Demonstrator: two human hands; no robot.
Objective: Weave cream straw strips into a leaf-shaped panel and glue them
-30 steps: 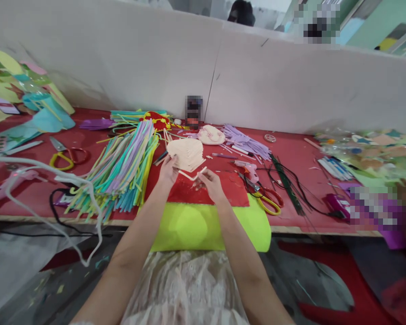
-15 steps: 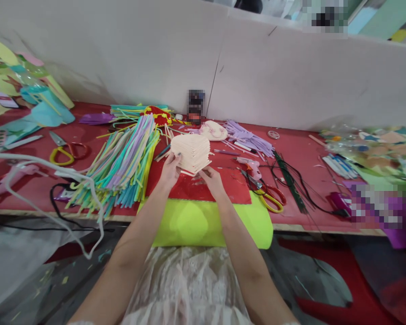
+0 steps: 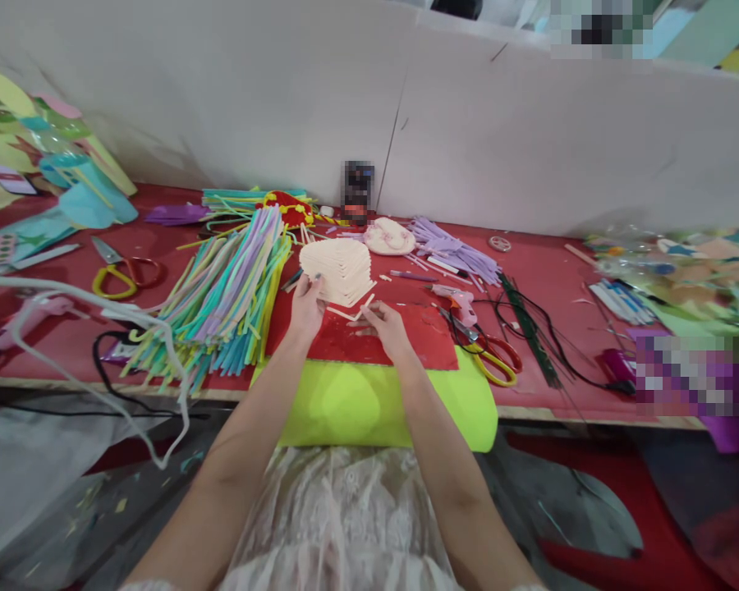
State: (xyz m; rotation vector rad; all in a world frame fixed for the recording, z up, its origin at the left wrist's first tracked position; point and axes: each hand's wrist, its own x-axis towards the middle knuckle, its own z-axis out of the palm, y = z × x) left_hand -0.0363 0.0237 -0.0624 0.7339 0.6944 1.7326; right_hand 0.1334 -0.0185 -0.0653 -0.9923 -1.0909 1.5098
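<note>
A cream heart-shaped piece [image 3: 338, 267], built from rows of bent fuzzy strips that look like pipe cleaners, is held up above the table. My left hand [image 3: 309, 305] grips it at its lower left edge, thumb on the front. Between the fingertips of my right hand [image 3: 380, 322] is a cream V-shaped pipe cleaner [image 3: 362, 312], just below the heart's lower point and slightly apart from it. Under both hands lies a red sheet [image 3: 345, 345] on a lime-green mat [image 3: 338, 402].
Left of my hands lies a pile of coloured pipe cleaners [image 3: 222, 295], with scissors [image 3: 114, 271] farther left. On the right are a pink glue gun [image 3: 459, 302], yellow-and-red scissors [image 3: 489, 357] and lilac pipe cleaners [image 3: 449, 250]. A cream round piece [image 3: 389, 236] sits behind the heart.
The heart in my left hand has shifted a little to the left. The V-shaped pipe cleaner in my right hand now stands farther from the heart's lower edge.
</note>
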